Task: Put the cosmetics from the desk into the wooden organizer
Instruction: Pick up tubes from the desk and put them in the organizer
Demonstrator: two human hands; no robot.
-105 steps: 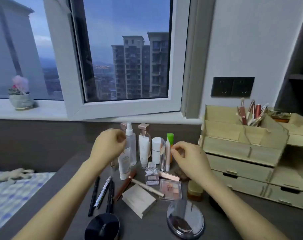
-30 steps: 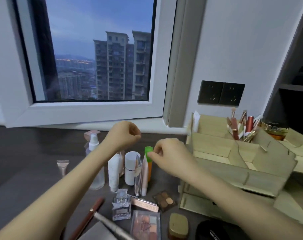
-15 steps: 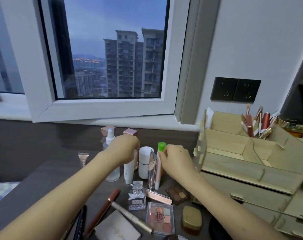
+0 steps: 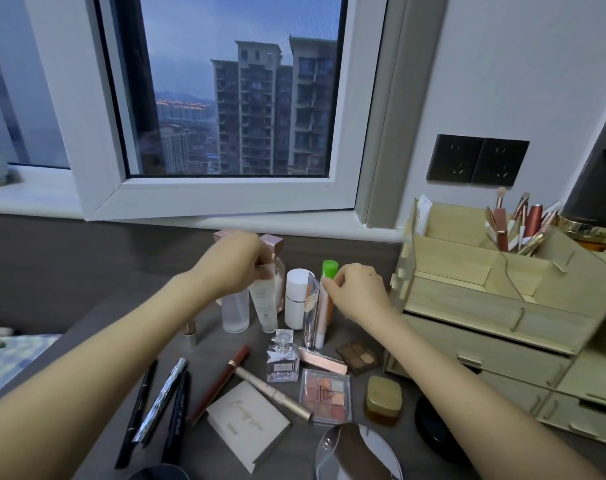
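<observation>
The wooden organizer [image 4: 474, 299] stands on the right of the desk, with brushes and lipsticks [image 4: 516, 223] in its back compartment. Cosmetics crowd the desk's middle. My left hand [image 4: 234, 263] closes on the top of an upright white tube [image 4: 265, 299], next to a frosted bottle [image 4: 235, 311]. My right hand [image 4: 355, 289] pinches the top of a slim pale tube [image 4: 320, 320], in front of an orange bottle with a green cap [image 4: 329, 270]. A white jar [image 4: 297, 297] stands between my hands.
In front lie a perfume bottle [image 4: 283, 358], eyeshadow palettes [image 4: 325, 394], a gold compact [image 4: 382, 400], a white box [image 4: 247, 422], pencils [image 4: 159, 400], a red lip pencil [image 4: 222, 382] and a round mirror [image 4: 357, 452]. An open window sash [image 4: 218, 199] overhangs the sill.
My left hand has dropped onto the white tube's top and closed on it. My right hand has settled on the slim tube. The view has shifted slightly left and down.
</observation>
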